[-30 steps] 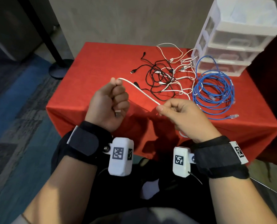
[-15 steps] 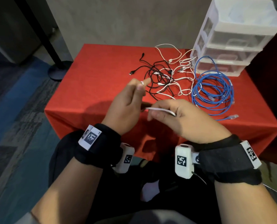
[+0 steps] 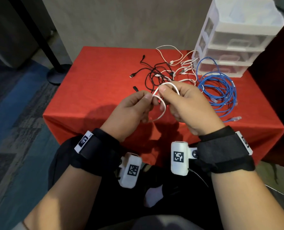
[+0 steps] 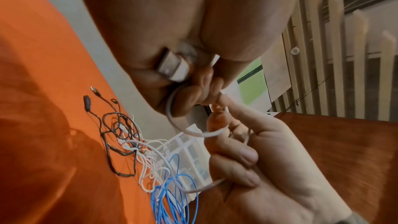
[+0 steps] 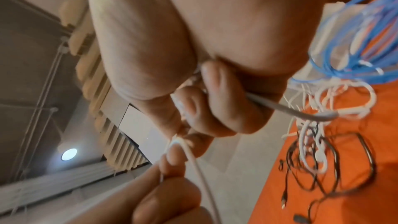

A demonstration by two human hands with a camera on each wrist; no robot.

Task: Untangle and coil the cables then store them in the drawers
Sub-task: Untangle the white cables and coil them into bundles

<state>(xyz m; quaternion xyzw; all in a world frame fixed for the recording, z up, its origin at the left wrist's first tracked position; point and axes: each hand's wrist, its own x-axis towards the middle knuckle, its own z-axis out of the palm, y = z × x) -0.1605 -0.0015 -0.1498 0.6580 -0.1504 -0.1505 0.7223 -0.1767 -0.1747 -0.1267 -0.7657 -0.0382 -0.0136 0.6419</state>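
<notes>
Coiling step: left hand [image 3: 131,108] and right hand [image 3: 184,103], fingers pinching white cable [image 3: 162,107] into small loops. Next, probably: more loops, then into drawers [image 3: 229,52].

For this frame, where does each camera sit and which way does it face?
Head: on the head, looking down at both hands, left hand and right hand, coiling the white cable above the red table.
Left wrist: under the left palm, looking along the fingers at the cable.
Right wrist: under the right palm, facing its fingers.
All three share the white cable and blue cable.
</notes>
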